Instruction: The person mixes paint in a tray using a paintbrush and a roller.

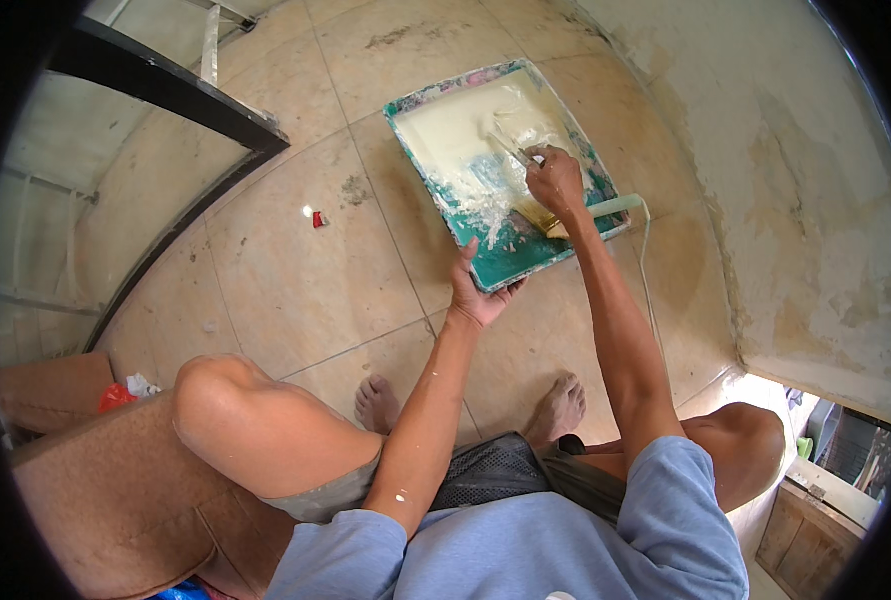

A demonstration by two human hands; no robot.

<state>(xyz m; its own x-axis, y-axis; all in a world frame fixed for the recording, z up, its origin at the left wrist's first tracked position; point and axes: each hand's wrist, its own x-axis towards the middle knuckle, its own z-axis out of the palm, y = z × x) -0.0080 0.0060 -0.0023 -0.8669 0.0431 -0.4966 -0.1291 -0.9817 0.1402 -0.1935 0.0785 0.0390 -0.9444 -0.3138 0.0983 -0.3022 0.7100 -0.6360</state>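
Note:
My left hand (479,300) grips the near left corner of a green paint tray (509,268) holding creamy white paint. My right hand (554,182) is closed on a slim pale tool (509,138) whose far end is in the paint; what kind of tool is unclear. Under that hand, a yellowish brush head (538,215) lies in the tray, partly hidden. A pale green handle (616,206) crosses the tray's right edge, with a thin pale line running down from it.
The tray is over a tiled floor (306,280), near a small red piece (320,219). A black-framed glass panel (166,78) stands left, a stained wall (796,200) right. A brown padded seat (96,490) is at lower left, a wooden box (806,530) at lower right.

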